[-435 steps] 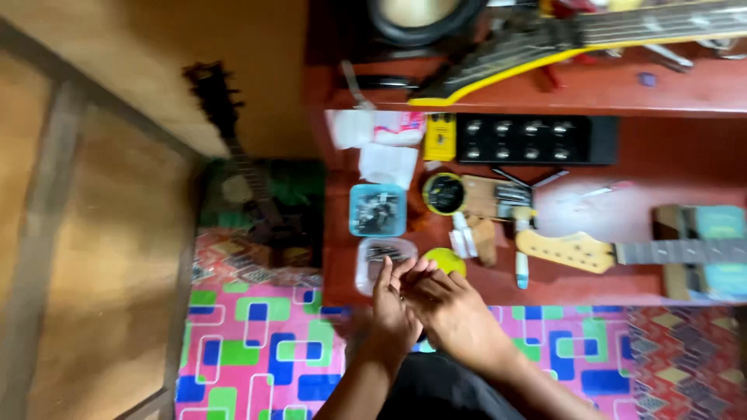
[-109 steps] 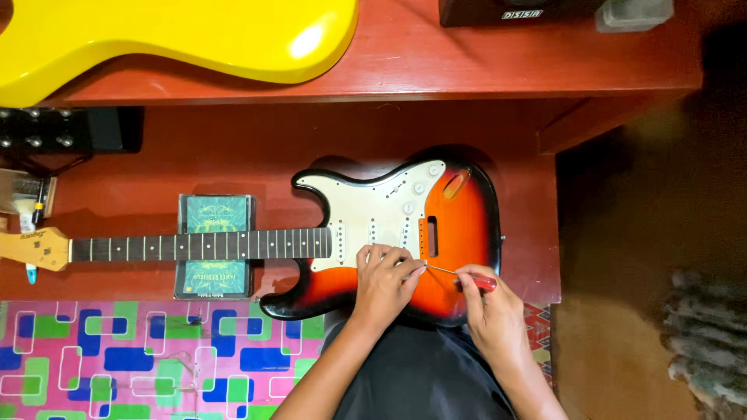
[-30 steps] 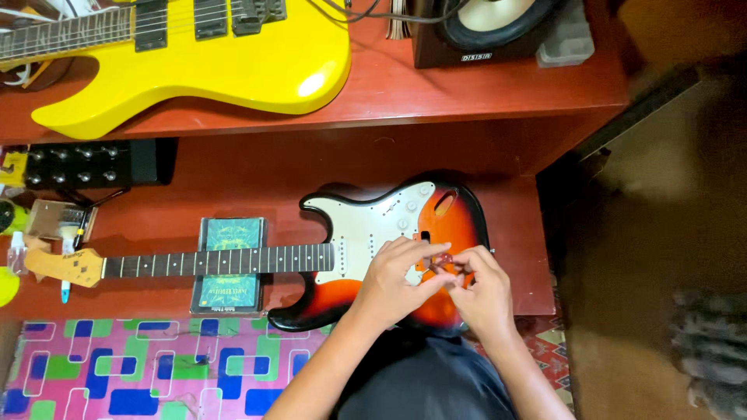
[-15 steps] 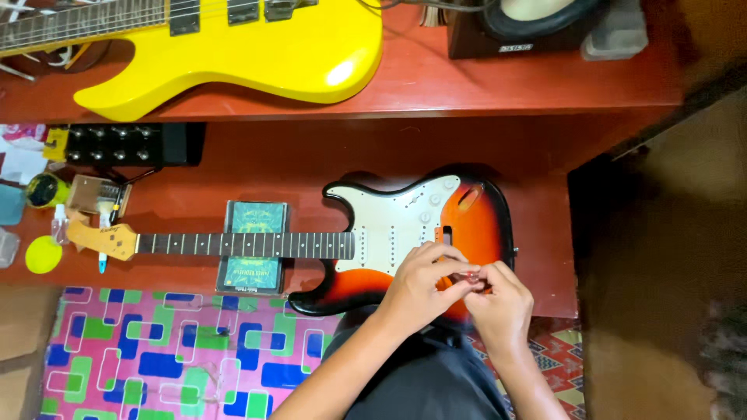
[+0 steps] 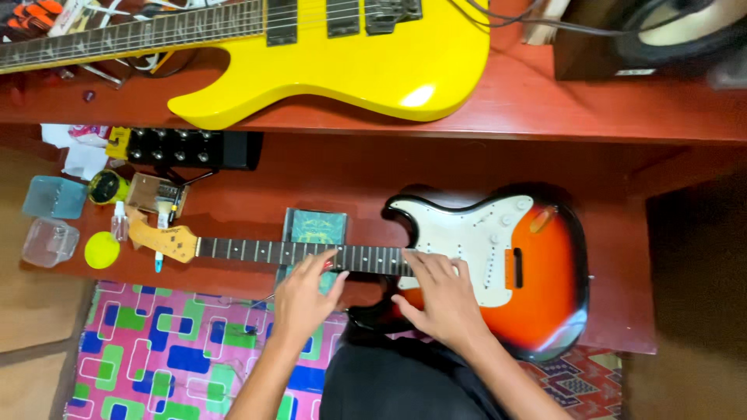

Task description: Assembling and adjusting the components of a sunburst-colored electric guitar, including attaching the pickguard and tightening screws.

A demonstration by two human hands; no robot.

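A sunburst electric guitar (image 5: pixel 537 272) with a white pickguard lies flat on a low red table (image 5: pixel 350 175), its neck (image 5: pixel 257 250) pointing left. My left hand (image 5: pixel 305 299) rests on the neck near a small green box (image 5: pixel 313 227) that props it up, fingers spread. My right hand (image 5: pixel 440 295) lies where the neck meets the body, fingers apart on the strings. Neither hand holds a tool.
A yellow guitar (image 5: pixel 350 54) lies on the upper shelf, a speaker (image 5: pixel 661 39) to its right. A black pedal unit (image 5: pixel 191 148), clear plastic boxes (image 5: pixel 50 222), a yellow lid (image 5: pixel 102 250) and small parts sit at the left. A patterned mat (image 5: pixel 171 358) covers the floor.
Both hands left the guitar body near the bridge and moved left onto the neck. The red-handled tool seen earlier is no longer in my hands. The view shifted left.
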